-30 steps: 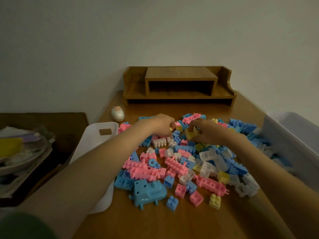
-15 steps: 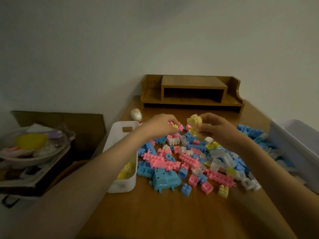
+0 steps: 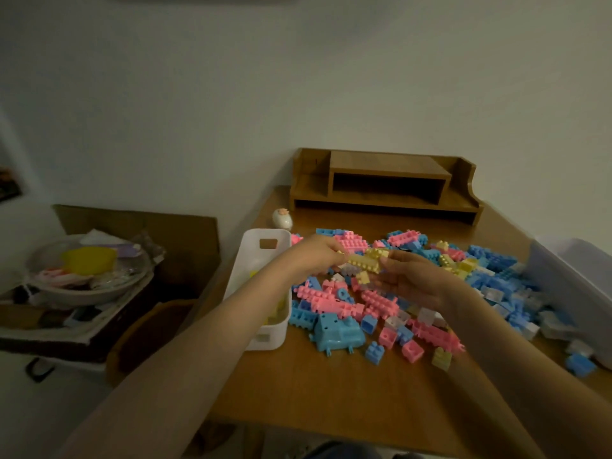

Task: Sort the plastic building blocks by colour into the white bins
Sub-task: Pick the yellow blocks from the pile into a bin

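Note:
A heap of pink, blue, yellow and white blocks (image 3: pixel 390 306) covers the wooden table (image 3: pixel 331 392). Above the heap both my hands hold a cluster of joined yellow blocks (image 3: pixel 366 261). My left hand (image 3: pixel 318 256) pinches its left end. My right hand (image 3: pixel 414 279) grips its right end and underside. A narrow white bin (image 3: pixel 265 339) stands at the table's left edge, just left of my left hand, with yellow blocks inside. A larger white bin (image 3: pixel 576 279) lies at the right edge.
A wooden desk shelf (image 3: pixel 384 183) stands at the back against the wall. A small white egg-shaped object (image 3: pixel 282 218) sits behind the narrow bin. Left of the table is a low stand with a bowl of clutter (image 3: pixel 86 270).
My right hand lifted the yellow cluster out of the heap and carried it left. My left hand has taken hold of its other end. The camera view has shifted left.

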{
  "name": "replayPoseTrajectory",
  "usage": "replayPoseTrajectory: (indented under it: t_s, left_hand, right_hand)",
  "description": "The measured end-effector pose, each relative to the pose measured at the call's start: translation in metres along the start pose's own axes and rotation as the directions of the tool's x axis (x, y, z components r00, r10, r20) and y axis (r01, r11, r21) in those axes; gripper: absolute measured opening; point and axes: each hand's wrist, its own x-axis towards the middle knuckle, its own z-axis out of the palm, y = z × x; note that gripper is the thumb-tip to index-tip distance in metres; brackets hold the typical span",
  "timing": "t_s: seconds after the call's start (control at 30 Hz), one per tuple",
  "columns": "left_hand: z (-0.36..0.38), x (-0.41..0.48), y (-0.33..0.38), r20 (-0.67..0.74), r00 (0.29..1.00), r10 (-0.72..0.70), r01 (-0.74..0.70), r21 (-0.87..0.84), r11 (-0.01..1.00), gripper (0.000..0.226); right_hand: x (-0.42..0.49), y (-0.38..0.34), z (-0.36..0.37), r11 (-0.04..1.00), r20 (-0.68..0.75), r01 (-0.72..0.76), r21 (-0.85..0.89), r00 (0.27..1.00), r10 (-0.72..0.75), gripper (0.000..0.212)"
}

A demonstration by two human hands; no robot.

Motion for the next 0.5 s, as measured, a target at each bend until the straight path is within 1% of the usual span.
replayPoseTrajectory:
  t_s: [0.07,0.13,0.17,0.2,0.27,0.33,0.4,0.47,0.5]
  left_hand:
    - [-0.002,-0.001,-0.002,0.001,1.0,-0.013,0.013,-0.036,0.999,0.024]
    - [-0.004,-0.003,-0.006,-0.022,1.0,-0.02,0.018,-0.073,0.997,0.028]
    - [-0.004,-0.003,-0.007,-0.036,0.999,-0.028,0.024,-0.102,0.995,0.029]
    - [-0.004,-0.002,-0.009,-0.038,0.998,-0.04,0.034,-0.149,0.988,0.03]
    - [-0.005,-0.002,-0.01,-0.006,0.998,-0.068,0.064,-0.292,0.954,0.026]
    - [-0.011,-0.005,-0.009,0.031,0.994,-0.102,0.105,-0.464,0.88,0.017]
    - [-0.02,-0.01,-0.01,0.077,0.991,-0.111,0.135,-0.597,0.791,0.009]
    - [-0.027,-0.014,-0.014,0.128,0.989,-0.071,0.139,-0.66,0.739,0.008]
    - [-0.029,-0.015,-0.017,0.149,0.988,-0.049,0.137,-0.666,0.733,0.008]
  right_hand:
    - [-0.001,-0.001,0.001,0.998,-0.034,0.023,-0.062,0.999,-0.025,0.028]
    - [0.0,-0.001,0.003,0.99,-0.109,0.055,-0.127,0.992,-0.069,0.038]
    - [0.0,-0.001,0.005,0.987,-0.126,0.075,-0.142,0.988,-0.093,0.039]
    - [-0.001,-0.002,0.008,0.986,-0.118,0.097,-0.138,0.986,-0.114,0.035]
    - [-0.004,-0.005,0.016,0.985,-0.06,0.135,-0.11,0.988,-0.142,0.016]
    - [-0.006,-0.007,0.021,0.985,-0.004,0.162,-0.062,0.987,-0.163,0.014]
    - [-0.007,-0.009,0.024,0.986,0.026,0.168,-0.003,0.985,-0.168,0.016]
    - [-0.007,-0.008,0.028,0.986,0.056,0.164,0.011,0.985,-0.164,0.017]
    - [-0.008,-0.007,0.031,0.987,0.072,0.158,0.004,0.985,-0.158,0.017]
